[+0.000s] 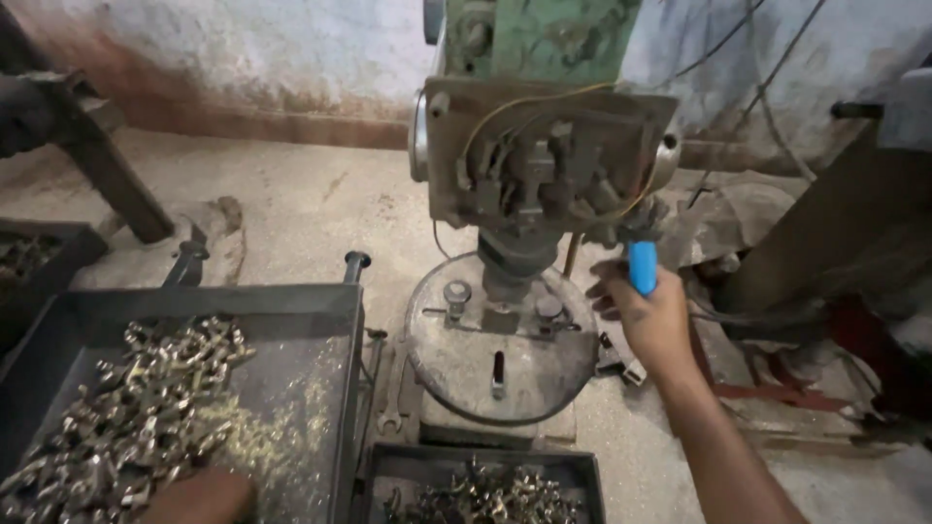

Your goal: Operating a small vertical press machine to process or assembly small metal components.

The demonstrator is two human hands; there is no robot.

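Drill press [529,165], one: green column, worn grey head with exposed wiring, standing on the concrete floor [311,204] against the back wall. One round grey work plate [500,354] beneath the head, with two bolt heads and one dark slot.

Blue handle [642,267], one: on the lever at the right side of the head. Right hand [649,315] is wrapped around it, fingers curled on the blue grip.

Large tray [218,306], one, dark metal, at the left of the plate: holds a heap of small brass parts [126,417], too many to count, with brass filings at its right side. Left hand [199,497] is at the tray's near edge, mostly cut off; grip cannot be told.

Small tray [485,461], one, in front of the plate: more of these parts.

Wrench [391,412], one, on the floor between the large tray and the plate.
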